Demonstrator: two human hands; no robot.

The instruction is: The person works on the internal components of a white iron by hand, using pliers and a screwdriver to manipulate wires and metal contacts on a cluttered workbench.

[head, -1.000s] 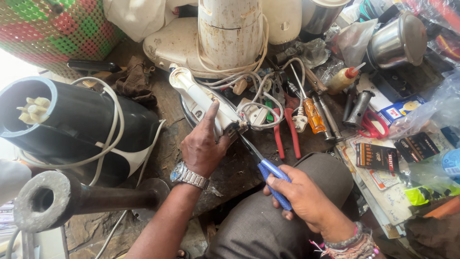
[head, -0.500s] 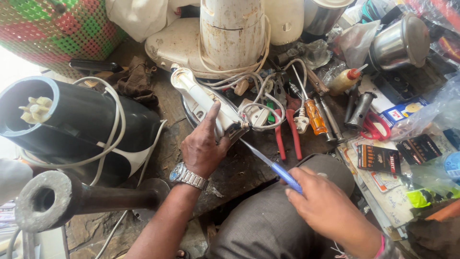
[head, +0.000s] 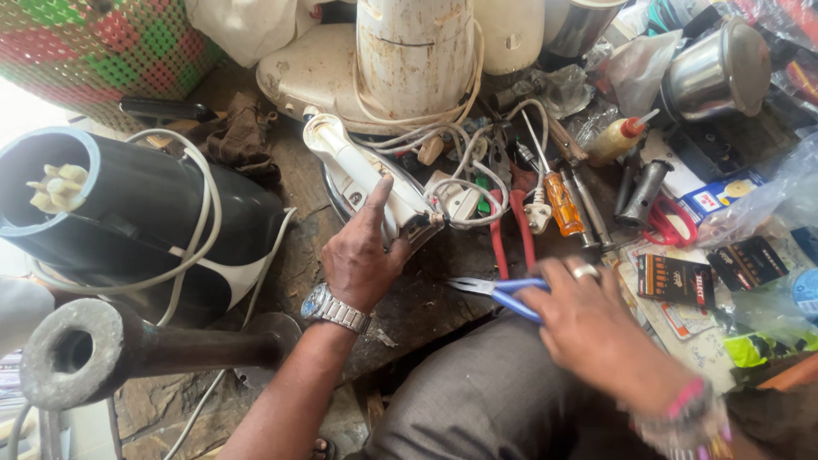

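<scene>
Our left hand (head: 362,255) presses the white appliance (head: 366,175), fingers closed around it; right hand (head: 588,328) grips blue-handled pliers (head: 498,291).

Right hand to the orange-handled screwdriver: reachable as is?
Probably yes. The right hand lies just below the orange-handled screwdriver, with only the red-handled pliers and a white plug beside it, nothing over it. But that hand holds blue-handled pliers, so it would likely need to put them down first.

Left hand (head: 362,255) sits mid-frame, index finger pointing up, thumb out, watch on the wrist. Right hand (head: 588,319) lower right, fingers curled in a closed grip, a bit blurred.
</scene>
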